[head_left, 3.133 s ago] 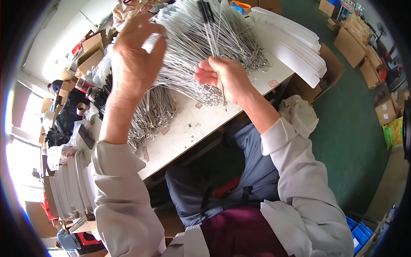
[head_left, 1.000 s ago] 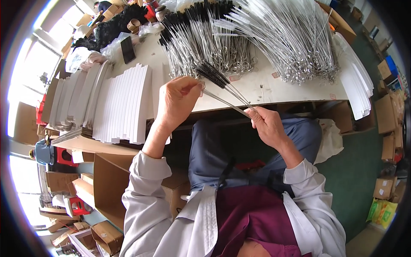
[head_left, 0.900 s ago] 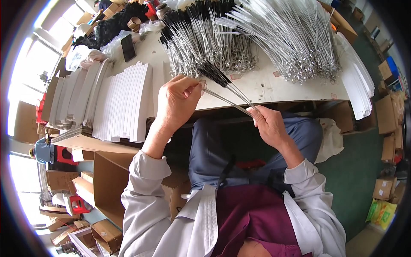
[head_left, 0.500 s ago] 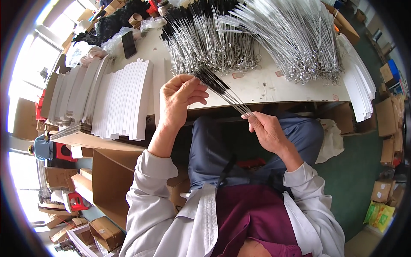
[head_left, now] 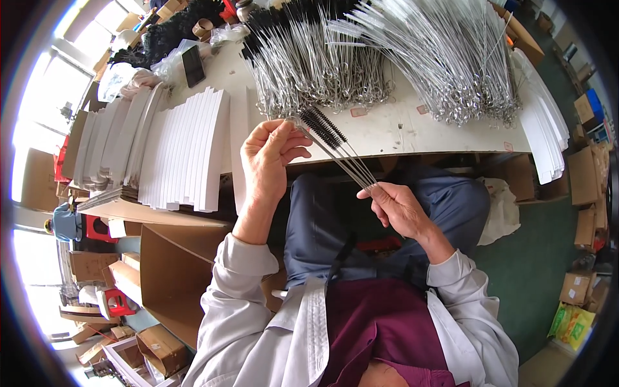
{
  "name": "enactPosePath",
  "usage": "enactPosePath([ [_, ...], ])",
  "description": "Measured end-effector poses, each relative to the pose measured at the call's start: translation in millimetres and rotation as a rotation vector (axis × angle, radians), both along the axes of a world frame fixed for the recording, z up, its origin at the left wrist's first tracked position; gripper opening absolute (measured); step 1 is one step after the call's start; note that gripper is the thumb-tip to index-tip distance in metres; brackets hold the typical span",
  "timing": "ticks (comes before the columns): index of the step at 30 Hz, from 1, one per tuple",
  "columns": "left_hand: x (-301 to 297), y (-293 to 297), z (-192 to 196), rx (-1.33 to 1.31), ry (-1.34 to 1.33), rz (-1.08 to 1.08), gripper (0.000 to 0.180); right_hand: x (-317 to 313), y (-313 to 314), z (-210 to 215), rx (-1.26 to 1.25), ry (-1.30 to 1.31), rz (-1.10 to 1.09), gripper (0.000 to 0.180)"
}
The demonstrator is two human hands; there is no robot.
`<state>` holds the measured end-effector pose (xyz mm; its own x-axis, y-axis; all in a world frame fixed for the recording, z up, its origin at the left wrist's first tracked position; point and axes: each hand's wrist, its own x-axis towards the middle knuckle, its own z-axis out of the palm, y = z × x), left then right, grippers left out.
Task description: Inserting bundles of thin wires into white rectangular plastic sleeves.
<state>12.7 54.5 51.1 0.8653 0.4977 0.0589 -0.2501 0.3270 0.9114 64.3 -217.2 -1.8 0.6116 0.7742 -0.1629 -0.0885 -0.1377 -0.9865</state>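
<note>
Holding thin black wire brushes between them, the left hand pinches the bristle ends and the right hand pinches the wire ends, over the bench.

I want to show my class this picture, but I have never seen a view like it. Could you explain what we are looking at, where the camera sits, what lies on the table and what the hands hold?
There is no machine here: a person works with two bare hands. The camera is worn on the person's head and looks down, so the forearms enter from below; its wide lens bends straight edges.

The right hand pinches the wire ends of a small bunch of thin brushes with black bristle tips. The left hand touches that bunch near the bristles.

On the white table lie a pile of black-tipped wire brushes, a pile of white-tipped ones, and rows of white card stacks. Cardboard boxes stand on the green floor.
</note>
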Motion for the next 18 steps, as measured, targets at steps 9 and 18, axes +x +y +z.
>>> enactPosePath([
  [9,-9.6,-16.4,-5.3,0.805,-0.059,0.273,0.009,-2.9,-4.1,-3.9,-0.06,-0.091,-0.002,0.057],
  [18,-42.3,-44.5,-5.9,0.801,0.277,0.14,0.035,-4.0,-9.5,-11.7,-0.057,-0.154,-0.07,0.051],
])
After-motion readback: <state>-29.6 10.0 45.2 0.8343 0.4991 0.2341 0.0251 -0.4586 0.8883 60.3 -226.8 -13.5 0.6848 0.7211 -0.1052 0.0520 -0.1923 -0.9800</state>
